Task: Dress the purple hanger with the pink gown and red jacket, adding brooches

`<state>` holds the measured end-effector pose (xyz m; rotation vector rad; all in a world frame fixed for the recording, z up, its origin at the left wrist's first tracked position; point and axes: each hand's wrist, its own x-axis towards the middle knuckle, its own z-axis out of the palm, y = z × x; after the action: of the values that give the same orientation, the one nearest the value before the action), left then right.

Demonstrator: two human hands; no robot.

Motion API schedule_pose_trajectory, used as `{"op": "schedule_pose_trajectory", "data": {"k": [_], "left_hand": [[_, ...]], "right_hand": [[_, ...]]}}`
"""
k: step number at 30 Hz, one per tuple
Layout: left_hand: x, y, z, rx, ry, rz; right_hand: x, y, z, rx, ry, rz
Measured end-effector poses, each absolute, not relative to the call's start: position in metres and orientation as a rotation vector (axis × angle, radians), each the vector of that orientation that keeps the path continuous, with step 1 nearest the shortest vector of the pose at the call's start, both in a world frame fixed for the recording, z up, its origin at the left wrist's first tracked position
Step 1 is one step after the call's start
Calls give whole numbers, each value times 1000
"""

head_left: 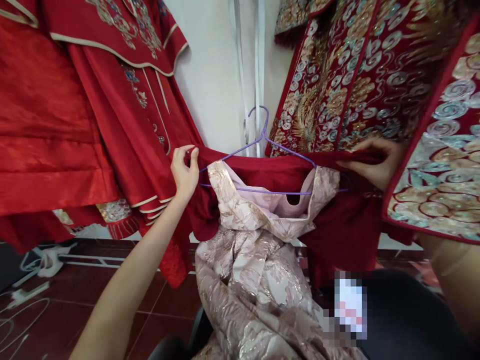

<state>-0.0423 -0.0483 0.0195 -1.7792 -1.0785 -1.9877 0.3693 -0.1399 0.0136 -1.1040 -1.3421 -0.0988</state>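
Note:
A dark red garment [258, 169] is stretched sideways between my two hands, behind a purple wire hanger [264, 131]. My left hand [185, 170] pinches its upper left edge between thumb and fingers. On the other side, my right hand [375, 161] is closed on the upper right edge, partly covered by an embroidered garment hanging in front of my forearm. From the hanger hangs a pale pink dress [255, 265] with a metallic pattern and wide shoulder straps. Its skirt bunches toward me over something black, and its lower end is out of view.
Red gowns [123, 100] with cream piping hang at the left. Heavily embroidered red garments [348, 75] hang at the right, close to my right arm. White straps [249, 65] run down the wall. White cables [33, 325] and shoes [50, 262] lie on the dark red tiled floor.

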Motion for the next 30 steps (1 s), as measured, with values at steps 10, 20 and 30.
{"op": "schedule_pose_trajectory", "data": {"k": [10,20,30], "left_hand": [[-41,-93,-12,-2215,-1239,-1481],[29,-90,-18,-2313,-1479,-1661],[41,-114,-38,-2618,-1195,-1623]], "right_hand": [[340,-171,4,-1533,-1790,-246],[238,-129,-25,-968,-1941,204],[235,-143,-50,-900,-1832,313]]}}
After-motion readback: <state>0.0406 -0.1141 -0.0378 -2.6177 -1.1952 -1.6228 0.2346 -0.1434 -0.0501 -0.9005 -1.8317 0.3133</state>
